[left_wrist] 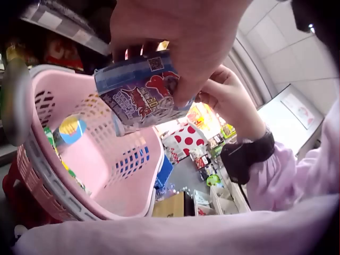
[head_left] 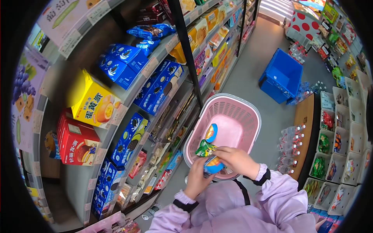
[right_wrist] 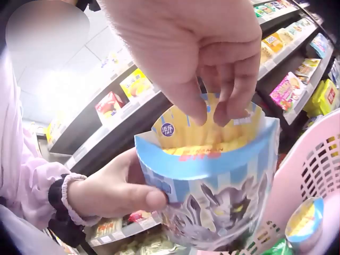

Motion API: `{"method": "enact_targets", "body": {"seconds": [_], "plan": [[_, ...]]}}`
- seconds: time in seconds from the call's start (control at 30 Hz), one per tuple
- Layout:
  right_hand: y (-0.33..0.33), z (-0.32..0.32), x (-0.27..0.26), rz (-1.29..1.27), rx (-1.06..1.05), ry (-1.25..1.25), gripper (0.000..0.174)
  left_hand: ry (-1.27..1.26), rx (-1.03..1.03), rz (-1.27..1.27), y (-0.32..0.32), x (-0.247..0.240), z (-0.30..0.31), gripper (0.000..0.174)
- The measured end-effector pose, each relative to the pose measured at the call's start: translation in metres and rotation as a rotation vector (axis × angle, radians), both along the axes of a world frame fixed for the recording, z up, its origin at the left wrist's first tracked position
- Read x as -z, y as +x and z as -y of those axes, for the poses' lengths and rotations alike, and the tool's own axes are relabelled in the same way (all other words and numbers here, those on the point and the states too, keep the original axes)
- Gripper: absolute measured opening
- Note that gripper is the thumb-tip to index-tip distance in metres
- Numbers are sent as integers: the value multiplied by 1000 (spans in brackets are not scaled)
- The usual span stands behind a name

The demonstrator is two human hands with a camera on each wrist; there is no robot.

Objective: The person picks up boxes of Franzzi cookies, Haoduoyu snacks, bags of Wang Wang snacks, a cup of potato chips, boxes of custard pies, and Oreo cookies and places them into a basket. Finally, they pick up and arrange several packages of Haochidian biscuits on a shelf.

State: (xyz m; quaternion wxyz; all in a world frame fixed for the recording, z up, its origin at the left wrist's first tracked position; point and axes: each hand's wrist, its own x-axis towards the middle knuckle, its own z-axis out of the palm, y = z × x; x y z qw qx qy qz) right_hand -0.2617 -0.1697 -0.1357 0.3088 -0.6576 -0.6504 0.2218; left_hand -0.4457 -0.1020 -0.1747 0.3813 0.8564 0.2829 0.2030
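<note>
A blue snack carton with a fries picture [right_wrist: 212, 186] is upright between both hands. The left hand [head_left: 199, 179] grips its side, thumb on the front in the right wrist view [right_wrist: 117, 186]. At its top edge, the right hand [head_left: 237, 160] pinches the yellow rim with thumb and fingertips [right_wrist: 202, 58]. Below the hands stands a pink basket [head_left: 248, 120], holding a second blue carton [head_left: 211, 133] and a green packet [head_left: 204, 148]. In the left wrist view the held carton [left_wrist: 135, 95] shows its printed back.
Shelves of boxed snacks, with a yellow box [head_left: 95, 103] and a red box [head_left: 77, 139], line the left. A blue crate [head_left: 281, 73] stands on the floor beyond the basket. Bottles [head_left: 290, 149] and a rack of small bins [head_left: 342, 147] are at the right.
</note>
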Motion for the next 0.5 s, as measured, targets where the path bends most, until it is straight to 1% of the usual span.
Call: {"method": "enact_targets", "body": {"seconds": [0.07, 0.17, 0.2, 0.3, 0.33, 0.43, 0.47, 0.5], "plan": [[26, 0, 14, 52, -22, -39, 24, -29, 40, 4, 22, 22, 3, 64], [59, -7, 41, 96, -23, -87, 18, -172, 3, -9, 55, 48, 4, 61], [67, -11, 53, 105, -19, -101, 17, -156, 21, -59, 62, 68, 4, 67], [88, -23, 102, 177, -84, -168, 16, -300, -27, -119, 83, 94, 5, 77], [93, -28, 122, 238, -80, -228, 17, -443, -19, -191, 86, 107, 3, 81], [99, -46, 176, 348, -111, -302, 19, -504, -59, -308, 85, 120, 2, 76], [99, -51, 187, 344, -110, -329, 19, -449, -64, -287, 81, 129, 4, 74], [98, -57, 203, 352, -93, -344, 18, -474, -58, -319, 78, 123, 1, 74]]}}
